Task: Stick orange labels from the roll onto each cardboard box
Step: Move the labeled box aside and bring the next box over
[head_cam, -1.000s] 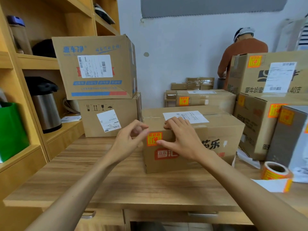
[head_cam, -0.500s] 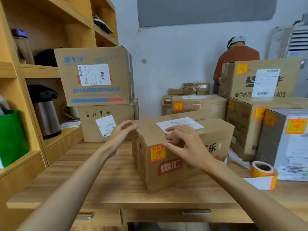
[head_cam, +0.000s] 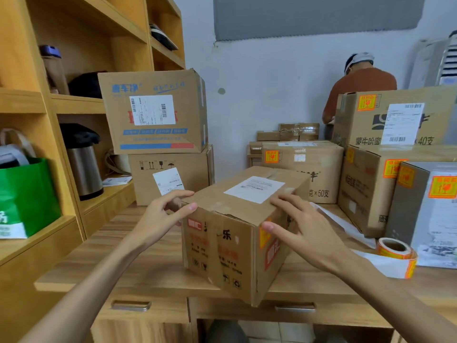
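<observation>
A cardboard box [head_cam: 237,209] with a white shipping slip on top stands on the wooden table [head_cam: 148,263], turned corner-first toward me and jutting over the front edge. An orange label [head_cam: 264,237] sits on its right face. My left hand [head_cam: 160,219] grips the box's upper left corner, thumb on the front face and fingers behind. My right hand [head_cam: 304,231] rests on the top right edge, fingers spread and thumb against the right face beside the label. The orange label roll [head_cam: 395,251] lies at the right with a white backing strip trailing.
Two stacked boxes [head_cam: 153,115] without orange labels stand at the back left by the shelves. Several labelled boxes [head_cam: 371,184] crowd the right side. A steel flask [head_cam: 84,169] and a green bag [head_cam: 27,194] sit on the shelf. A person [head_cam: 358,87] stands behind.
The box has been turned clockwise and drawn toward me, so its labelled face now points right. Both hands shifted along its top edges with it.
</observation>
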